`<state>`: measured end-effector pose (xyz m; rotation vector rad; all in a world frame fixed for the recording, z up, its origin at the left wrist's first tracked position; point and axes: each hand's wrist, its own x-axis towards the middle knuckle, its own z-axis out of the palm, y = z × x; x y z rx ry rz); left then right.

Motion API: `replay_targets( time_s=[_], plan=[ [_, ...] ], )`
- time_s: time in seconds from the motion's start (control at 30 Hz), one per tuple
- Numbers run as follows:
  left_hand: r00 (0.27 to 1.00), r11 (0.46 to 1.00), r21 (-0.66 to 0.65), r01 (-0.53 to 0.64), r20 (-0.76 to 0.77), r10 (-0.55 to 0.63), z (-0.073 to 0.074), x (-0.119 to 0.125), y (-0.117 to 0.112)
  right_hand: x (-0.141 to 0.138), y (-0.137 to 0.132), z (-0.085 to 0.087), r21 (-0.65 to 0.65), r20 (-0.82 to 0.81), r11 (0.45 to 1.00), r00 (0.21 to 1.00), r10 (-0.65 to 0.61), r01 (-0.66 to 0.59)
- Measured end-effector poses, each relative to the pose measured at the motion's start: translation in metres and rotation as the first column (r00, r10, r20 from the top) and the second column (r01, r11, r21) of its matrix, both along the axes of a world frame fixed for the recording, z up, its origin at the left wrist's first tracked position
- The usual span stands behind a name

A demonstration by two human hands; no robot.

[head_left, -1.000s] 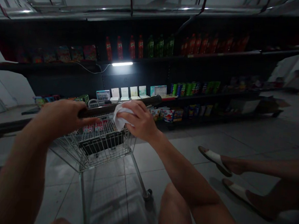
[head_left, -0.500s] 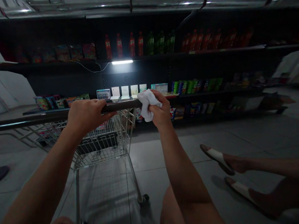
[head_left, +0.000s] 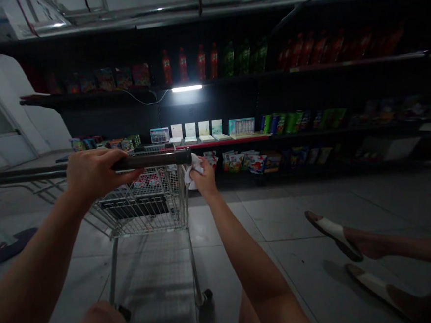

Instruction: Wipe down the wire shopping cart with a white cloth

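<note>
At the cart handle (head_left: 152, 160): your left hand (head_left: 92, 172), grip wrapped round it; your right hand (head_left: 204, 179), grip closed on white cloth (head_left: 193, 172), just beside its end.

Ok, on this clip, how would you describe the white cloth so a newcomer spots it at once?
Start at the shopping cart in front of the dark shelves. Follow its handle to the right end, where the right hand clutches the cloth just below it. It is the only crumpled white thing there; the left hand wraps the handle and holds no cloth.
</note>
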<state>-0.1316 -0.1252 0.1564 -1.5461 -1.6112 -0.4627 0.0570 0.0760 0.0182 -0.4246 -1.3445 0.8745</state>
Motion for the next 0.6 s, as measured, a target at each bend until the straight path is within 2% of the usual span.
replay_targets(
  time_s=[0.1,0.17,0.23,0.3,0.37,0.43,0.5,0.6],
  plan=[
    [0.999,1.0,-0.016,0.027,0.018,-0.027,0.003,-0.01,-0.011,0.002,-0.026,0.005,0.08,0.045,0.997,0.999,-0.006,0.002],
    [0.996,0.996,-0.022,0.088,-0.002,-0.088,0.005,-0.006,-0.017,0.005,-0.046,0.018,0.199,0.007,0.975,0.995,-0.101,0.098],
    [0.985,0.985,-0.028,0.171,-0.035,-0.171,0.005,0.008,-0.019,0.001,-0.064,0.031,0.336,-0.069,0.913,0.973,-0.22,0.231],
    [0.977,0.978,-0.059,0.202,-0.05,-0.205,0.004,0.027,-0.017,-0.013,-0.075,0.032,0.43,-0.136,0.843,0.947,-0.292,0.322],
    [0.99,0.988,-0.066,0.141,-0.024,-0.142,0.0,0.042,-0.014,-0.033,-0.079,0.015,0.445,-0.174,0.811,0.925,-0.339,0.381],
    [0.997,0.996,-0.038,0.078,0.01,-0.078,-0.003,0.049,-0.012,-0.053,-0.077,-0.016,0.414,-0.163,0.809,0.908,-0.386,0.418],
    [0.998,0.998,0.001,0.059,0.028,-0.059,-0.005,0.049,-0.011,-0.067,-0.073,-0.055,0.384,-0.115,0.826,0.909,-0.4,0.412],
    [0.997,0.998,0.032,0.062,0.037,-0.063,-0.005,0.043,-0.013,-0.073,-0.07,-0.103,0.355,-0.009,0.878,0.94,-0.341,0.322]
  ],
)
